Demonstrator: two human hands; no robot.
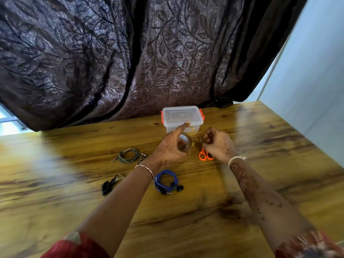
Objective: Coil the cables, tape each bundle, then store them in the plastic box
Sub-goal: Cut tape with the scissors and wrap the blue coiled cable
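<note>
As left hand (170,148) grips tape (185,140), lid's (181,114) on

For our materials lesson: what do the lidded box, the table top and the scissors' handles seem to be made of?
The box looks like translucent, faintly frosted plastic: light shows through its walls and lid. The table top looks like varnished wood, or possibly a wood-look laminate: grain, dark knots, glossy glare. The scissors' handles look like smooth orange plastic: uniform bright colour.
</note>
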